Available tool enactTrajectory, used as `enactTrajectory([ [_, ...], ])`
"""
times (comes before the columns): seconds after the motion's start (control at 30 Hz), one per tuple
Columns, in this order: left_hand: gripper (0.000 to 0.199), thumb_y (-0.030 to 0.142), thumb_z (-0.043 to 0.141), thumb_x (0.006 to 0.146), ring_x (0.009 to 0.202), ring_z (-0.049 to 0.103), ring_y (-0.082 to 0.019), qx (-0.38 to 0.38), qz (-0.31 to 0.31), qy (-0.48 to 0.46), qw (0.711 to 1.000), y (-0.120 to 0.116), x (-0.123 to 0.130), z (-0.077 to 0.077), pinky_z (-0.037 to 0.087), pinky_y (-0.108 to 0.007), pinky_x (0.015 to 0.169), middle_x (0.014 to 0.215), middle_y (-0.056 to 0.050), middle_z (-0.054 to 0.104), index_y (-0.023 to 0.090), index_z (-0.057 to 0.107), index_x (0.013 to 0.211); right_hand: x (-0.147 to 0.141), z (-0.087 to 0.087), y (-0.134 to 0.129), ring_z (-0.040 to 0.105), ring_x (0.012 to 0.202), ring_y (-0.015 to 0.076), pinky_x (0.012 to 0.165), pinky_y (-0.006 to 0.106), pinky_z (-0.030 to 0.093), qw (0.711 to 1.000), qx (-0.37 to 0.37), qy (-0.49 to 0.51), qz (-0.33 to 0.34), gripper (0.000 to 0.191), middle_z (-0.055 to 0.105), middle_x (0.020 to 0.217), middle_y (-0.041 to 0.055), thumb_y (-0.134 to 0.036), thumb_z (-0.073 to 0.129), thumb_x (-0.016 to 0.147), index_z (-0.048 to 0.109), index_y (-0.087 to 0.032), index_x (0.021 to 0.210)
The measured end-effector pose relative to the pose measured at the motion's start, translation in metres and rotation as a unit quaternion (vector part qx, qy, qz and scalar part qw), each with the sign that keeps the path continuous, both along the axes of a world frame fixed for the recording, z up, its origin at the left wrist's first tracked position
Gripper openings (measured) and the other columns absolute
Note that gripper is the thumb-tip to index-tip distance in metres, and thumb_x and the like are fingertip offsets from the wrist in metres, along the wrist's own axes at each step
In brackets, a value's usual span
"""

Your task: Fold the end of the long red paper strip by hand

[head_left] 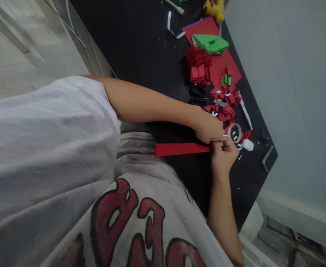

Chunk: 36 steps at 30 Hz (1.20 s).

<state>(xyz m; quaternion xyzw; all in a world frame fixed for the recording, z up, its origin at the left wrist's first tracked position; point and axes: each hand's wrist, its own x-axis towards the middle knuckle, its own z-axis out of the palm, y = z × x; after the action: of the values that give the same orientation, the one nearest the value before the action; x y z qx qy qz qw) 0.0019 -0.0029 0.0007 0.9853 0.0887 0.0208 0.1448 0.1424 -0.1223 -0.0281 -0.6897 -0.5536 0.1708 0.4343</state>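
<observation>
A long red paper strip [182, 149] stretches from the person's lap, past the table edge, to the fingers of my right hand [224, 154]. The thumb and fingers of that hand pinch its far end. My left hand [210, 128] is curled closed right beside it, touching the right fingertips; its own fingertips are mostly hidden, and what they hold cannot be made out. Just beyond the hands lie a roll of tape [234, 132], a small white case [247, 145] and folded red paper pieces [226, 113]. Black-handled scissors [207, 101] rest beside the left wrist.
On the black table [140, 48] are a stack of folded red pieces [197, 65], red sheets [224, 68], a green paper bundle [210, 43], a yellow toy [215, 9] and white paper scraps. A phone [270, 159] lies at the table's edge near the wall.
</observation>
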Motion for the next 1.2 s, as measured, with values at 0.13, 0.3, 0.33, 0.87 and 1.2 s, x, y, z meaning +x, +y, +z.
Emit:
enactTrajectory([
  [0.13,0.024,0.026,0.065,0.092,0.085,0.066,-0.024,-0.011,0.011,-0.013,1.000,0.0004,0.0014,-0.0019,0.045,-0.036,0.082,0.105,-0.015,0.077,0.017,0.082,0.108,-0.0001,0.0003,0.0001,0.034,0.054,0.0098,0.060,0.027,0.031,1.000,0.000,0.000,0.000,0.010,0.039,0.052,-0.0087,-0.028,0.069,0.074,0.068,-0.021,0.067],
  [0.3,0.016,0.022,0.072,0.084,0.086,0.066,-0.024,-0.053,0.029,-0.038,0.997,0.0017,0.0016,-0.0032,0.046,-0.037,0.086,0.097,-0.011,0.077,0.021,0.082,0.096,-0.0005,0.0007,-0.0001,0.034,0.053,0.0097,0.059,0.027,0.030,1.000,0.004,0.004,-0.001,0.009,0.041,0.052,-0.0085,-0.028,0.069,0.073,0.069,-0.021,0.067],
  [0.33,0.017,0.022,0.071,0.085,0.087,0.066,-0.024,-0.050,0.027,-0.032,0.998,0.0017,0.0016,-0.0031,0.046,-0.037,0.086,0.099,-0.012,0.077,0.020,0.082,0.098,-0.0005,0.0006,-0.0001,0.034,0.053,0.0097,0.059,0.027,0.031,1.000,0.002,0.004,0.000,0.009,0.041,0.052,-0.0086,-0.028,0.069,0.073,0.069,-0.021,0.067],
  [0.87,0.020,0.024,0.067,0.090,0.090,0.066,-0.024,-0.040,0.016,-0.016,0.999,0.0011,0.0014,-0.0022,0.045,-0.037,0.086,0.104,-0.013,0.076,0.019,0.081,0.103,-0.0010,0.0003,0.0001,0.033,0.053,0.0098,0.058,0.026,0.030,1.000,-0.003,-0.006,-0.001,0.010,0.038,0.053,-0.0086,-0.029,0.068,0.074,0.067,-0.021,0.068],
  [1.2,0.025,0.024,0.065,0.093,0.086,0.065,-0.025,-0.023,0.004,-0.011,1.000,0.0007,-0.0008,0.0006,0.043,-0.036,0.079,0.109,-0.018,0.076,0.015,0.081,0.110,-0.0007,0.0009,-0.0002,0.032,0.053,0.0097,0.057,0.026,0.029,1.000,-0.008,-0.013,-0.001,0.011,0.038,0.052,-0.0087,-0.030,0.068,0.074,0.067,-0.021,0.068],
])
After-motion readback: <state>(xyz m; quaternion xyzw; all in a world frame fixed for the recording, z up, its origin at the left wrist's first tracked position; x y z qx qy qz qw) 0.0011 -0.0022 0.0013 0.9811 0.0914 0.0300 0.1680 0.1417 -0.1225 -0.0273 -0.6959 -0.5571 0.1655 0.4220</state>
